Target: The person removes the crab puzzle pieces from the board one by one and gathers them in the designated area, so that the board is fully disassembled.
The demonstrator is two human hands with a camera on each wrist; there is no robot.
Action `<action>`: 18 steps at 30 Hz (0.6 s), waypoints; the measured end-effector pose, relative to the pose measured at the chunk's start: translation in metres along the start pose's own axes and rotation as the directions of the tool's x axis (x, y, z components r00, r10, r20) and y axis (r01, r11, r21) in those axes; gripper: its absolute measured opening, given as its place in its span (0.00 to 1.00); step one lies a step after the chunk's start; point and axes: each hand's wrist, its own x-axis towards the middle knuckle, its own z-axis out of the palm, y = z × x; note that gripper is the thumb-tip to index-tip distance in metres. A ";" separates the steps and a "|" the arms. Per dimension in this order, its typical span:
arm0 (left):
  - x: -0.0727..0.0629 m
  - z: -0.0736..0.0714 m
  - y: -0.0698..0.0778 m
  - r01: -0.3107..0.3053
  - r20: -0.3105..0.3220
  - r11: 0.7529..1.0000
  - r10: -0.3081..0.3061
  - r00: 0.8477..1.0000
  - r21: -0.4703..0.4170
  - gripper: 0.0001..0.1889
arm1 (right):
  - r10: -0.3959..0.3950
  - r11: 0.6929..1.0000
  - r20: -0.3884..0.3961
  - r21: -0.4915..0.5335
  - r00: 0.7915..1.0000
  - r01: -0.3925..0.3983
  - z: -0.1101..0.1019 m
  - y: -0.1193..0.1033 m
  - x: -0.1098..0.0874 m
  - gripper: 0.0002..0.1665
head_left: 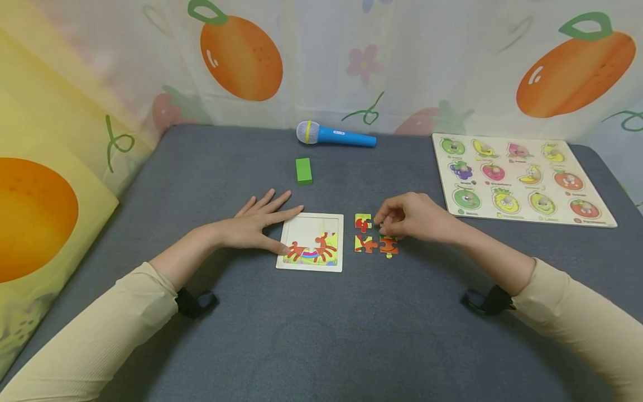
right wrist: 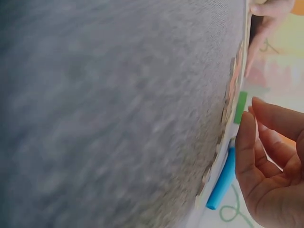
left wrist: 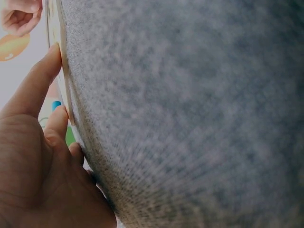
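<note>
A square wooden puzzle tray [head_left: 311,270] lies in the middle of the table, its lower part filled with red, yellow and purple picture pieces [head_left: 326,251]. My left hand [head_left: 253,226] spreads over its left side, thumb on the lower left corner and forefinger at the top edge. To the right of the tray lie several loose jigsaw pieces [head_left: 365,244]. My right hand [head_left: 414,216] is over the right-hand ones, with one piece mostly hidden beneath it. In the right wrist view, its bent thumb and forefinger [right wrist: 273,116] nearly meet, with nothing visible between them.
A green block [head_left: 303,171] lies behind the tray, and a blue toy microphone [head_left: 346,137] lies farther back near the patterned curtain. At the back right is a fruit puzzle board [head_left: 524,181]. A yellow patterned cloth [head_left: 95,184] borders the left side.
</note>
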 end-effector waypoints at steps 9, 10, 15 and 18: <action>0.000 0.000 0.000 0.000 -0.001 1.000 0.000 1.000 -0.002 0.48 | -0.038 0.999 -0.006 -0.021 0.999 0.038 0.007 -0.014 0.010 0.09; 0.000 0.000 0.000 -0.002 -0.002 1.000 0.002 1.000 -0.003 0.48 | -0.041 0.999 -0.004 -0.015 0.999 0.041 0.008 -0.016 0.011 0.09; 0.000 -0.001 0.001 0.001 0.000 1.000 -0.001 1.000 -0.003 0.48 | -0.049 0.999 0.018 0.003 0.999 0.049 0.014 -0.027 0.015 0.10; -0.001 -0.001 0.001 0.005 0.000 1.000 -0.005 1.000 -0.003 0.48 | -0.056 0.998 0.030 -0.002 0.998 0.056 0.018 -0.033 0.018 0.11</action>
